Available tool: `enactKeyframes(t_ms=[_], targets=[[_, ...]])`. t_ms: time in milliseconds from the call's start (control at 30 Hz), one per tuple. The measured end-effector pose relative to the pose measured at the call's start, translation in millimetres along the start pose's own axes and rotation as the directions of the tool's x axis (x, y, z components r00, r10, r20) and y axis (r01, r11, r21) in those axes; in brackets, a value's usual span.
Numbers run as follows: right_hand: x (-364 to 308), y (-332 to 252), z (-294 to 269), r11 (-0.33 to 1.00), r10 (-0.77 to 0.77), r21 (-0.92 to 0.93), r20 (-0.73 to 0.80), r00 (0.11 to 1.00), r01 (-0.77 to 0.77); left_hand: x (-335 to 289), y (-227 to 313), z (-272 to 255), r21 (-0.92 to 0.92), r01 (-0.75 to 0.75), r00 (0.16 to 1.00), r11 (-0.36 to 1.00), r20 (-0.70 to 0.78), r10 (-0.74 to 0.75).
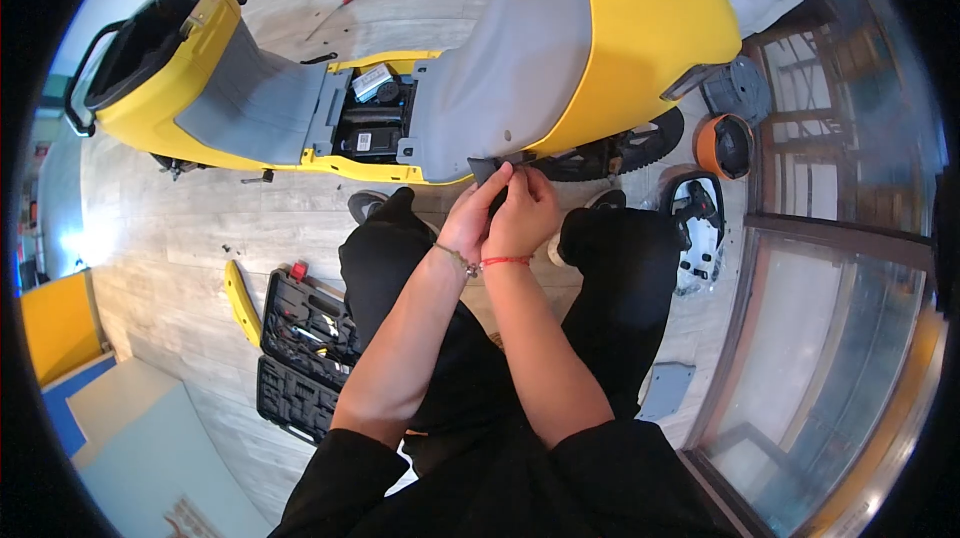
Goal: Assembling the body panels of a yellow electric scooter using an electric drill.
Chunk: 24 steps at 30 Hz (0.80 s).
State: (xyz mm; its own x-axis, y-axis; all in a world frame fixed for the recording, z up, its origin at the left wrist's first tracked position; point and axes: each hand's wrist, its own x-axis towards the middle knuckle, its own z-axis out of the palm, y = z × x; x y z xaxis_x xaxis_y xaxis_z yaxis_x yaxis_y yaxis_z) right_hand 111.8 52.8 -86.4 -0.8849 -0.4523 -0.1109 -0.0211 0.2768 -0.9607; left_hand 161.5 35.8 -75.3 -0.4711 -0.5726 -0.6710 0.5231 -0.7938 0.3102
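Across the wooden floor, lying on its side: a yellow scooter with grey inner panels, floorboard cover off, footwell compartment open. Inside that compartment: a black battery-like block with a white label, a smaller pale box above it, some dark wiring; further detail too small to tell. Below and left, an open black tool case, both halves spread flat, packed with sockets and bits in rows, one red-handled piece at the top edge. Beside the case, touching or nearly so, a curved yellow trim strip.

At the lower edge of the scooter's grey leg shield, a small dark grey panel piece, pinched between both hands. Left hand curled closed, thumb and fingertips clamped on the piece from the left; right hand closed against it, fingers folded over the same piece and over the left hand's fingers. Most of the piece hidden behind the fingers; shape beyond one corner impossible to make out. Bracelets on both wrists, red on the right.

Front wheel half hidden behind the yellow body. Rear of the scooter partly cut off at the dark fisheye rim, top left. Black-trousered knees just beneath the hands, shoes partly hidden behind them.

Right of the knees: an orange-and-black round part, a white-and-black housing, a grey flat cover on the floor. Far up the floor, well apart, a red-handled screwdriver.
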Motion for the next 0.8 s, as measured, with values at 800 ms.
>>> enactKeyframes(t_ms=[800], targets=[[7, -13, -19, 0.992, -0.026, 0.128, 0.171, 0.985, 0.003, 21, -17, -11, -0.077, -0.123, 0.984, 0.989, 0.120, 0.132]])
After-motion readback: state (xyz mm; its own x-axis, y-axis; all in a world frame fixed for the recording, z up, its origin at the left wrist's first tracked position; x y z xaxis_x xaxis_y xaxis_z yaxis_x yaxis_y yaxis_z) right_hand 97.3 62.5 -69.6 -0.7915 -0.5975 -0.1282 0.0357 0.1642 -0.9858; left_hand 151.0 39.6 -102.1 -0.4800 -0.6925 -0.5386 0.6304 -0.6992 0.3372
